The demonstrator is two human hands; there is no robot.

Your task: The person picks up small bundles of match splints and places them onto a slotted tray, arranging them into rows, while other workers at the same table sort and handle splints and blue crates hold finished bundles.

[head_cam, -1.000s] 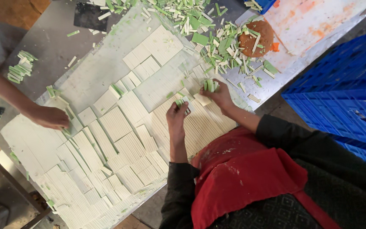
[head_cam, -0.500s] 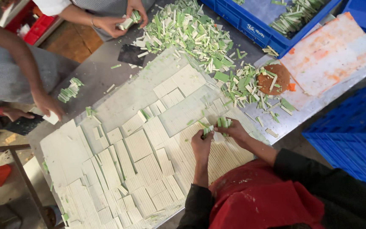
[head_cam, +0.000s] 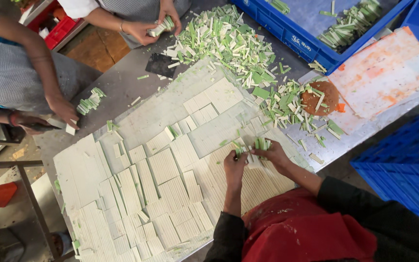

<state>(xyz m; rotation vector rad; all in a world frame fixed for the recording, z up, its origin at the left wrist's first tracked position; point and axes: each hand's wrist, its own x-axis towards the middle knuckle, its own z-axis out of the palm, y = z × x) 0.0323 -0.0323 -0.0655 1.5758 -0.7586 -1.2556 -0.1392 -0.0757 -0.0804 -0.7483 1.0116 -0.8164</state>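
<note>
— Where are the hands?
— Near the tabletop's [head_cam: 122, 90] front edge. The left hand [head_cam: 234, 166] and right hand [head_cam: 273, 154] each have their grip closed on the small bundle of green-and-white strips [head_cam: 260, 143], held just above the pale flat sheets [head_cam: 163, 167].
— Any open room?
— Little. Sheets cover the surface on the left; a loose heap of cut strips [head_cam: 229, 41] lies beyond, and a blue crate [head_cam: 292, 36] past that.
— Anyone close?
— Co-workers' hands [head_cam: 64, 109] work the far edges, well apart.

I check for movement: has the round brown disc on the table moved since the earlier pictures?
Cannot tell of real motion: the round brown disc keeps its place beside the orange-stained white board; only the head camera shifted.
</note>
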